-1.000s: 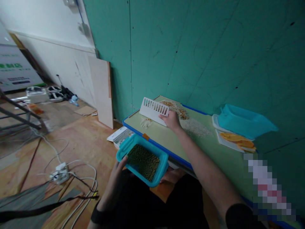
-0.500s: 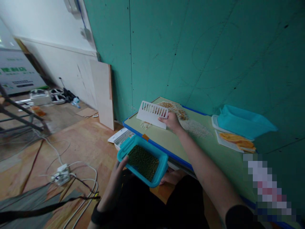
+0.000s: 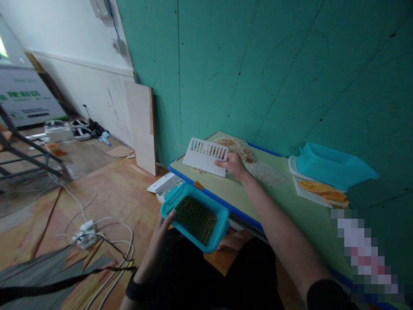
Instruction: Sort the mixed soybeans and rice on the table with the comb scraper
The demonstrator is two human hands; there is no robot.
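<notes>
My left hand grips the left end of a blue plastic container, held over my lap just off the table's near edge. Small dark green beans cover its bottom. My right hand is closed on the right end of a flat white slotted scraper, its row of slots uppermost, tilted over the table. Behind it lies a heap of tan beans. White grains spread to the right of my right hand, and a few pale bits lie below the scraper.
The green-topped table has a blue edge and stands against a green wall. At its right are a blue bin and an orange cloth on a white tray. Cables and a white power strip lie on the floor at left.
The view has shifted slightly. Both hands keep their holds, and the scraper and container stay almost where they were.
</notes>
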